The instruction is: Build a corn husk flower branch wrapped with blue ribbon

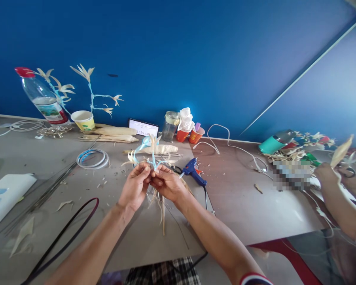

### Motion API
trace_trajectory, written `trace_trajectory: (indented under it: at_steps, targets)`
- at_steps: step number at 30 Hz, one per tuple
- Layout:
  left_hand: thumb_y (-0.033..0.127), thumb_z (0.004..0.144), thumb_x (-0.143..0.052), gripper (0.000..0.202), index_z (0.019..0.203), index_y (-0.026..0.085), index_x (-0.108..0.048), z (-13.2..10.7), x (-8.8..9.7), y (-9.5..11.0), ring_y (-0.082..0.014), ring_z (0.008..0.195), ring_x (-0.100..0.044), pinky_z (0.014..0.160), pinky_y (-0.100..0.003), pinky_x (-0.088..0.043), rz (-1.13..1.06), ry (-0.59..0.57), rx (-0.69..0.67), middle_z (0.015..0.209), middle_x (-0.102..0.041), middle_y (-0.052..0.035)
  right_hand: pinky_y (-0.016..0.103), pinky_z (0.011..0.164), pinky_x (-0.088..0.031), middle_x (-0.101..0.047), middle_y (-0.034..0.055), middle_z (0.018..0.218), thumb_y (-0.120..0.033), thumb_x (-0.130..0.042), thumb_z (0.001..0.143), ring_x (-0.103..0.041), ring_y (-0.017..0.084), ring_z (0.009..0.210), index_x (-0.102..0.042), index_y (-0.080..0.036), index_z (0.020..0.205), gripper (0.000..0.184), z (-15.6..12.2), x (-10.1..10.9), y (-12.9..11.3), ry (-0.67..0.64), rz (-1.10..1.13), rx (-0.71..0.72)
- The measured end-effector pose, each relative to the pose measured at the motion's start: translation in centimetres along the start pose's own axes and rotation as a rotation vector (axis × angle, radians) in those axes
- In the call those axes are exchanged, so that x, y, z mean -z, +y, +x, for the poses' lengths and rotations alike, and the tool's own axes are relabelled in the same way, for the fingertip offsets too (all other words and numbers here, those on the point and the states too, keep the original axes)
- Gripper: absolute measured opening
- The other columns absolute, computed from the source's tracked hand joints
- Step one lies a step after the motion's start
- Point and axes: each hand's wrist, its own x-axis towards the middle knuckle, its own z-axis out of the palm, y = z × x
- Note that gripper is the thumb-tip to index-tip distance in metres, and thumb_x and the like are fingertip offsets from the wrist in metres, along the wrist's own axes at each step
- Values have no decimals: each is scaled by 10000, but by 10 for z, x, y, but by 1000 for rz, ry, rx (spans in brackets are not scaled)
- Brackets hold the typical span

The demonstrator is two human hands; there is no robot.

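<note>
My left hand (135, 186) and my right hand (166, 183) meet above the table, fingers pinched together on a small branch of dried husk leaves (146, 152) bound with light blue cord. The leaf tips and blue cord stick up above my fingers. Pale husk strips (162, 211) hang down below my hands. A blue glue gun (193, 171) lies just right of my right hand.
A coil of blue and white cord (92, 158), corn husks (112, 131), a finished husk branch (91, 91), a tilted plastic bottle (44, 99), cups (83, 120), a phone (143, 128) and a jar (169, 126) stand behind. Another person's hands (335, 176) work at right.
</note>
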Motion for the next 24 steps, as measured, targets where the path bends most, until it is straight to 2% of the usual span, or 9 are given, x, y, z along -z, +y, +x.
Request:
trace_trajectory:
  at_steps: [5,10,24]
  targets:
    - [245,672,-754,198,702,168,-574,0,-1,1,-63,533,-364,537,-176,-345,7,33,-28,606,-510,38,224,577,-423,-626,-60,637,-189,-752,674,-361,31,418,-579,-185,716,178,0,-3,1,-13,18,11]
    - [247,687,-745,198,694,165,-565,-1,0,1,-62,541,-372,556,-172,-359,28,5,-33,611,-518,38,227,592,-442,-622,-60,633,-208,-752,680,-353,28,412,-571,-176,709,186,1,-2,3,6,13,3]
    - [270,708,-731,209,661,157,-562,0,4,-2,-62,524,-342,521,-169,-331,35,-44,27,597,-511,31,201,500,-357,-624,-62,619,-203,-765,661,-317,16,383,-577,-165,699,196,0,1,-1,-26,-9,-57]
